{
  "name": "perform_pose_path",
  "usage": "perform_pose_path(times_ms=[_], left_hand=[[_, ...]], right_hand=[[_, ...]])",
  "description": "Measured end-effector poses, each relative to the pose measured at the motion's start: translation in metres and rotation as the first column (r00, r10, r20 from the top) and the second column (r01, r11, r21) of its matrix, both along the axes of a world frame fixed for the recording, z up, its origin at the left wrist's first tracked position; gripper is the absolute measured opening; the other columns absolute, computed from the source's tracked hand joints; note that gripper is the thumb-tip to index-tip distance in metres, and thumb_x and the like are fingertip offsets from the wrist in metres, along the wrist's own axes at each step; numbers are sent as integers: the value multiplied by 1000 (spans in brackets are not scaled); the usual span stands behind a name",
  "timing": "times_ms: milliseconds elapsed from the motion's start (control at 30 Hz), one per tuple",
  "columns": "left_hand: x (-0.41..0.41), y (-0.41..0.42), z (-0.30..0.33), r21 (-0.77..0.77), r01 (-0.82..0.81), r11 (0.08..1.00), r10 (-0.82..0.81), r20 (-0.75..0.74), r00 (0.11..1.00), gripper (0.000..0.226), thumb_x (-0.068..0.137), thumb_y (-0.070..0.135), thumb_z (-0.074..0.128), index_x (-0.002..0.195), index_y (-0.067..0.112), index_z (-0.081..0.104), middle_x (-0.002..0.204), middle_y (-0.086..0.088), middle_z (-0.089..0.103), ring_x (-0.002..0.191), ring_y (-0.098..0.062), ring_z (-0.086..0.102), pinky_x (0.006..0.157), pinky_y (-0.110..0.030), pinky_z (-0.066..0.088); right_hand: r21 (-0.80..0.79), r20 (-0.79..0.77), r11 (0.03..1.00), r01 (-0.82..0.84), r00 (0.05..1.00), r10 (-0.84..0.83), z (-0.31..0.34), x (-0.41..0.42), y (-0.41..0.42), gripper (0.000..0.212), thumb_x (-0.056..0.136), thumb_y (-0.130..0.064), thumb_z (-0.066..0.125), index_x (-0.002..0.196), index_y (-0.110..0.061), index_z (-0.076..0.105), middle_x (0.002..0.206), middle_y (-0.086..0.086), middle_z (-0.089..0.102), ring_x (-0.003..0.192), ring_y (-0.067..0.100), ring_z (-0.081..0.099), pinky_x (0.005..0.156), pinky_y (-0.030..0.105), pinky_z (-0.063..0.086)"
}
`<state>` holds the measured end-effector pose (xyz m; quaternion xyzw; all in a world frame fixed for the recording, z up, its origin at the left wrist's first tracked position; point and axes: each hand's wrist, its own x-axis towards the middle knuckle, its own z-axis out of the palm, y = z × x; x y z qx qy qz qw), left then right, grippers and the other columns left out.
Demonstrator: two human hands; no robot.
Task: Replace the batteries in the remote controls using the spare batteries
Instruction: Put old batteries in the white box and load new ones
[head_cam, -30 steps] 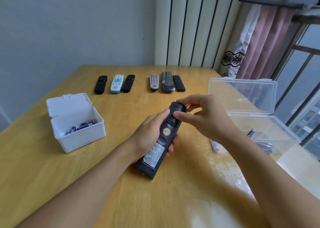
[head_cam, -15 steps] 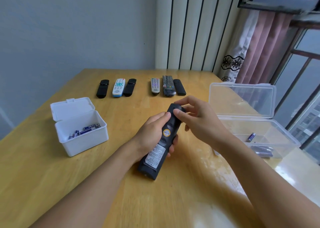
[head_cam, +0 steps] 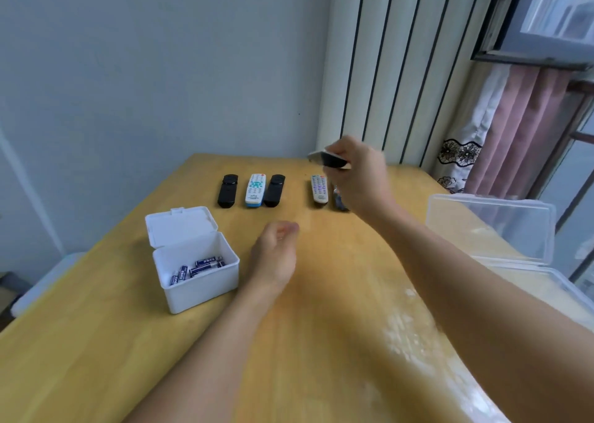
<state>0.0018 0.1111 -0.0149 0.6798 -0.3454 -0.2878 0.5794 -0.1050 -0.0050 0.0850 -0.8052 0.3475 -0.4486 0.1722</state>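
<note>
**Black remote held high over the far row**

At left near the table (head_cam: pixel 80 358) edge: open white box (head_cam: pixel 196 281) holding batteries (head_cam: pixel 201 266). Beyond it, three remotes (head_cam: pixel 251 190) side by side. Mid-table over bare wood: left hand (head_cam: pixel 274 255), fingers loosely curled, holding nothing. Farther right: right hand (head_cam: pixel 356 178) gripping a black remote (head_cam: pixel 328 159) above a grey remote (head_cam: pixel 319 188). At right edge: open clear box (head_cam: pixel 491 226).

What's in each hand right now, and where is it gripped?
The right hand grips the black remote by one end, above the far row; the rest sticks out left. The left hand holds nothing, fingers loosely curled over the table.
</note>
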Motion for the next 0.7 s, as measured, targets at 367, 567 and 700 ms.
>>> perform_pose_path(times_ms=[367, 567, 700], left_hand=[[7, -9, -9, -63, -146, 987, 144, -44, 989, 12, 93, 38, 58, 95, 33, 68, 91, 13, 70, 90, -14, 69, 89, -43, 57], [4, -9, -10, -44, -155, 987, 155, 8, 988, 11, 93, 39, 59, 95, 32, 67, 89, 14, 70, 89, -12, 69, 79, -35, 55], [3, -8, -8, -46, -149, 988, 151, 27, 988, 11, 95, 39, 59, 96, 32, 67, 88, 15, 68, 87, -8, 67, 75, -33, 54]], right_hand=[[9, -282, 1000, 13, 959, -10, -77, 71, -70, 18, 87, -9, 71, 105, -12, 68, 95, 13, 70, 88, 32, 61, 77, 43, 54], [-128, -491, 992, 18, 868, -79, -84, 80, -75, 33, 84, -27, 78, 115, -19, 73, 108, 7, 74, 101, 28, 64, 82, 37, 53], [-104, -545, 994, 17, 835, -71, -88, 83, -76, 20, 88, -20, 74, 107, -14, 76, 111, 10, 70, 98, 30, 64, 84, 41, 55]])
